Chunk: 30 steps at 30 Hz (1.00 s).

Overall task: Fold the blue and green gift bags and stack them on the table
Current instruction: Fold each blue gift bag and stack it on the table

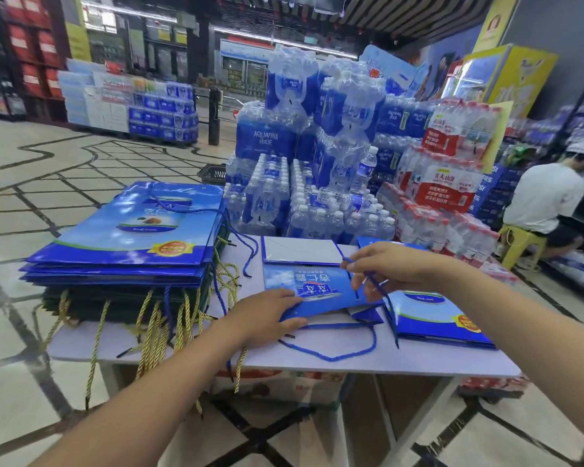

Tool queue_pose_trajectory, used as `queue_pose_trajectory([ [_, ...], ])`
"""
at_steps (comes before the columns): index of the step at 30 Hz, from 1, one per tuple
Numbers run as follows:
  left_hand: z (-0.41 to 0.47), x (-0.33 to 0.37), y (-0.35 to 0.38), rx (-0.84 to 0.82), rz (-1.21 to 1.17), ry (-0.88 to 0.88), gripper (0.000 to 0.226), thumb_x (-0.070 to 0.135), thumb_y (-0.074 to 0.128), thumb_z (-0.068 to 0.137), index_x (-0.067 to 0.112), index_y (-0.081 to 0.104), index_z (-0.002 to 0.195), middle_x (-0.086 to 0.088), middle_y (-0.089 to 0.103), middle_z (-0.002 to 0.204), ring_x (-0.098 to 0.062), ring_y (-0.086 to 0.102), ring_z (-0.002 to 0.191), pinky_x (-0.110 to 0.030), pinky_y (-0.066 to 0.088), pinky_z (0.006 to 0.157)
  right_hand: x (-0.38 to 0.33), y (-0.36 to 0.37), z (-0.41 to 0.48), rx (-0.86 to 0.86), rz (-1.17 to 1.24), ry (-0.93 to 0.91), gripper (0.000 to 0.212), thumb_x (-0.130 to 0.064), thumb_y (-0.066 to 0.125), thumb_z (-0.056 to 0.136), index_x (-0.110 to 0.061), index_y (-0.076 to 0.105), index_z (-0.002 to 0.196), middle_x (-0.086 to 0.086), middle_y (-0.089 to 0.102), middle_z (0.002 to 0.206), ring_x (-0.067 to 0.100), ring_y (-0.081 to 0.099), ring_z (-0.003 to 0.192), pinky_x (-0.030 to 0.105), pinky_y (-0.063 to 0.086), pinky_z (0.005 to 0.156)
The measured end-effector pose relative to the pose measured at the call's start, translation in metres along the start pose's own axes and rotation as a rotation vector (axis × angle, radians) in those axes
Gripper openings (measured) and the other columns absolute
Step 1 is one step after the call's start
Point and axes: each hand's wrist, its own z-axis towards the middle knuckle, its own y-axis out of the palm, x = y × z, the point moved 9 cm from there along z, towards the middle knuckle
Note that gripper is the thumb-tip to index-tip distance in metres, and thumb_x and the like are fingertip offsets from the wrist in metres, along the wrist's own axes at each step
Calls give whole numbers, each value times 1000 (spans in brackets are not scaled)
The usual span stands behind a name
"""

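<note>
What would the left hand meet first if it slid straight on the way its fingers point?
Probably the right hand, which pinches the blue cord, though height is unclear. The left hand presses on the blue bag, fingers pointing right across it.

blue gift bag [321, 291] half-folded, flat mid-table

The folded blue paper gift bag [317, 291] in the middle is glossy laminate outside and matt grey-white inside, with twisted blue cord handles [334, 357]. The left stack of blue gift bags [125, 230] shines likewise, over dark green gift bags [115, 308] with twisted gold cords [147, 332]. The pale lilac table [385, 360] is smooth and matt. The far bottle packs [317, 146] are clear plastic under shiny film.
</note>
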Motion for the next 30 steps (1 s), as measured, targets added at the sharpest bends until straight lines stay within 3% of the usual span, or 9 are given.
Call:
queue_pose_trajectory([
  [4,-2,2,4,18,63,29,71,72,36,100,35,30,161,12,24,167,-13,24,152,-38,34,119,-17,1,6,-26,296,36,24,-21,61,102,-4,72,115,7,71,85,14,69,66,28,61,64],
  [7,-2,0,5,30,70,30,72,73,34,99,35,29,161,12,25,167,-14,26,151,-38,36,117,-21,-6,17,19,328,30,22,-23,63,101,-7,72,113,7,72,85,15,70,68,28,62,64],
  [10,-3,0,4,55,58,34,72,73,35,99,35,31,160,13,28,165,-13,29,149,-37,40,113,0,-15,29,124,87,61,22,-28,64,101,-9,74,105,5,76,87,13,70,70,28,60,70],
  [14,-4,1,2,80,52,34,71,73,36,99,35,32,159,14,28,165,-11,28,149,-37,40,111,58,-29,42,202,-524,225,36,-42,63,97,-9,76,92,5,78,86,13,65,64,24,51,59],
  [17,-3,0,3,90,43,32,72,74,37,98,36,32,159,14,27,166,-11,26,151,-37,39,114,68,-51,46,396,-954,219,33,-53,66,88,-20,67,89,-1,72,90,17,65,80,30,48,64],
  [22,-2,-7,2,164,-21,18,72,76,44,91,38,42,153,14,37,158,-10,34,145,-38,45,110,49,-43,51,507,-880,-5,28,-40,71,88,-30,51,106,-8,64,97,18,61,90,32,43,62],
  [24,-3,-9,1,208,-36,20,68,75,46,89,39,49,146,15,44,149,-8,38,138,-37,47,104,40,-32,51,519,-841,-110,22,-36,70,90,-29,55,105,-8,62,101,17,61,90,34,47,66],
  [27,-4,-9,-1,229,-50,22,62,72,47,88,39,55,139,18,48,137,-5,40,131,-35,50,97,36,-1,58,370,-857,-204,14,-43,64,94,-32,67,103,-13,64,103,13,61,95,37,54,82],
  [30,-5,-8,0,213,-80,18,54,67,51,90,39,57,136,20,49,135,-2,38,129,-34,52,92,49,27,70,189,-892,-175,19,-48,64,95,-34,70,106,-14,67,103,10,61,96,35,54,84],
])
